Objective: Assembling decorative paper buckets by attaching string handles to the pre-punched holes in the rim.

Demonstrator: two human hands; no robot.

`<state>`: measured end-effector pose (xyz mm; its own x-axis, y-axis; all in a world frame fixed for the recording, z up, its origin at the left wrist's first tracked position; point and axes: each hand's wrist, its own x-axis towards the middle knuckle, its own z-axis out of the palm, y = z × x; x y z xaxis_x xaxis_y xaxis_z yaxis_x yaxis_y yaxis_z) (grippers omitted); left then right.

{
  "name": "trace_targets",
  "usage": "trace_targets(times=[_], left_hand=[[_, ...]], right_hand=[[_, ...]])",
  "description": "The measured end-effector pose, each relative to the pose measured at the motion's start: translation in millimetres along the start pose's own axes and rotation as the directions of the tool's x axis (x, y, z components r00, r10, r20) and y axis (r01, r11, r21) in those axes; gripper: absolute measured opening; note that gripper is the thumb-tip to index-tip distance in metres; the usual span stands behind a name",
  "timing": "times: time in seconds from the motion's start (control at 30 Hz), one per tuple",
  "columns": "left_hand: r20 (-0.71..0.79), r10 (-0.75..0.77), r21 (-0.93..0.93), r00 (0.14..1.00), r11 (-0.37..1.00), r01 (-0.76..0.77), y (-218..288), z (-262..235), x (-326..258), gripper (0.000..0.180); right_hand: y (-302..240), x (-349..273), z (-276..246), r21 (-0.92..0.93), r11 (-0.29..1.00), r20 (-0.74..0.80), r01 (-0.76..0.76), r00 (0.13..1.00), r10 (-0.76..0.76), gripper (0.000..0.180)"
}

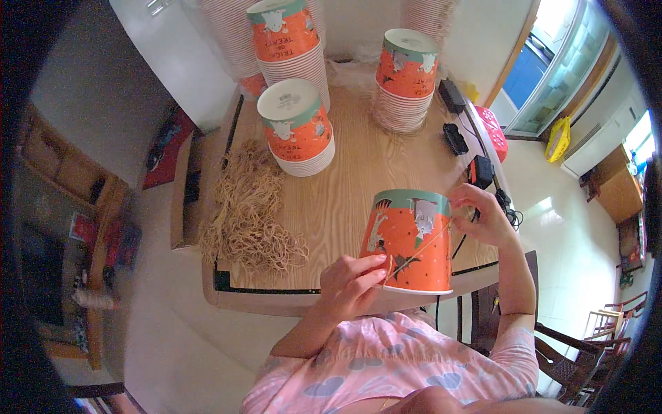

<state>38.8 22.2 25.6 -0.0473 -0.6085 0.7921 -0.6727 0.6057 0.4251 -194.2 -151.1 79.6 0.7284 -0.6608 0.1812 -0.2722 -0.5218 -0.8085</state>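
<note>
The step in hand seems to be drawing a string (429, 242) across the upside-down orange cup (403, 238) at the desk's (331, 221) near right edge. The left hand's (350, 284) fingers appear to pinch the string; the right hand's (485, 215) fingers curl beside the cup, grip unclear. Next calls for even tension.

A thin tan string (427, 244) crosses our orange, tapered paper bucket (407, 238) between our left hand (350, 286) and right hand (486, 215). On the brown wooden table (338, 207), we have a tangled tan string heap (249, 214) ahead-left of the left hand.
</note>
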Motion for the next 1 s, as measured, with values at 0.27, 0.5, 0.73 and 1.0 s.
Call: trace_targets(times=[0.27,0.5,0.73,1.0], left_hand=[[0.043,-0.324,0.112,0.945,0.942,0.318,-7,3,2,0.04],[-0.021,-0.422,0.129,0.906,0.898,0.421,-44,33,-25,0.035],[0.072,-0.484,0.086,0.872,0.874,0.478,-66,80,-51,0.018],[0.057,-0.508,0.019,0.859,0.861,0.508,-89,87,-63,0.013]], right_hand=[[-4,-4,-8,-0.131,0.99,-0.233,-0.046,0.972,0.015,0.025],[-71,51,-67,-0.852,0.518,-0.361,0.074,0.632,-0.686,0.027],[-48,139,-131,-0.948,0.317,-0.243,0.016,0.606,-0.758,0.029],[-10,223,-140,-0.948,0.315,-0.194,0.042,0.708,-0.679,0.029]])
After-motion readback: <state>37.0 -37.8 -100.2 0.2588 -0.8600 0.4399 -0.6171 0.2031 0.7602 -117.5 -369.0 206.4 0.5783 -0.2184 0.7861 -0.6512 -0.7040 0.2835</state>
